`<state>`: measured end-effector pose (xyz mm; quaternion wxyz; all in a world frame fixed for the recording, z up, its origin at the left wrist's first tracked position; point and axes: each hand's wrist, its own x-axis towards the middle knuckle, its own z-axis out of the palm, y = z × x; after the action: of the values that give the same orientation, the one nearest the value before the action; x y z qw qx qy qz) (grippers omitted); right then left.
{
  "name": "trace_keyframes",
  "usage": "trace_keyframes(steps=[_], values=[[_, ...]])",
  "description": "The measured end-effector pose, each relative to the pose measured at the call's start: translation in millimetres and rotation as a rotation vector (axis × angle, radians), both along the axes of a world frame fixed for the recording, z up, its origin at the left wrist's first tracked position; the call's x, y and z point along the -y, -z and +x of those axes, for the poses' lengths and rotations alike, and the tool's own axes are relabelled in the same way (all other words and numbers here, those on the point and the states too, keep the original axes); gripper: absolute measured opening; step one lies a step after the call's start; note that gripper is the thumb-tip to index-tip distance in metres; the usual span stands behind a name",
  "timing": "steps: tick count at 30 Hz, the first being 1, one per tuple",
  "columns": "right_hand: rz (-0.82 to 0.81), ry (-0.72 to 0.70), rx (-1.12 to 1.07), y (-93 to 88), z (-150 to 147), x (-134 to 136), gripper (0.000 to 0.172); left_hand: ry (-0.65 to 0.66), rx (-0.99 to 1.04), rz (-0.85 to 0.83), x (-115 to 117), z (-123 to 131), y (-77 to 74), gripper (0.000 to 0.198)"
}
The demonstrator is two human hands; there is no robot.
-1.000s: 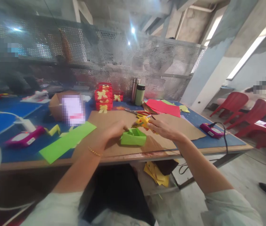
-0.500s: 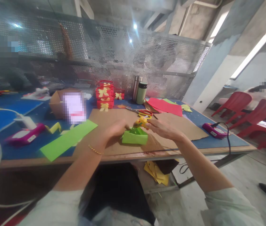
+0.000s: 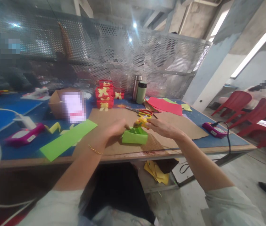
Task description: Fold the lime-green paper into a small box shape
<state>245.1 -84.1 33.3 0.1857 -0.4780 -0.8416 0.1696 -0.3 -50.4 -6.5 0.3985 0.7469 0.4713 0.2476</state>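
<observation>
Below the near edge of the counter, yellow pieces lie on a low shelf. Just above, on a brown cardboard sheet, sits the green open-topped box, between the two hands and a little back from the edge.

Left hand: fingers bunched at the box's far left corner; whether they pinch the wall or only brace it, cannot tell. Right hand: fingers wrapped around a yellow tool, probably a glue gun, its front end over the back of the box. Presumably the left steadies the light walls while the right directs the tip. The cardboard probably shields the surface below.

Room: bare cardboard to the right of the box, giving the right forearm clearance; left side tighter, with a green strip slanting past the left wrist. A purple power block with a dark cable sits near the right-hand end.

Farther back: scissors close behind the tool, limiting rearward movement; a red sheet to their right. Beyond, red boxes with yellow bows and a green bottle stand before the perforated screen.
</observation>
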Motion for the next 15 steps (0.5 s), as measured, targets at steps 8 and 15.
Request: trace_keyframes(steps=[8, 15], values=[[0.014, 0.088, 0.077, -6.8, 0.1, 7.4, 0.039, 0.085, -0.219, 0.047, -1.3, 0.5, -16.0, 0.019], [0.036, 0.048, 0.087, -3.5, -5.7, 3.7, 0.037, 0.068, -0.105, 0.012, -8.9, -1.6, -3.1, 0.021]])
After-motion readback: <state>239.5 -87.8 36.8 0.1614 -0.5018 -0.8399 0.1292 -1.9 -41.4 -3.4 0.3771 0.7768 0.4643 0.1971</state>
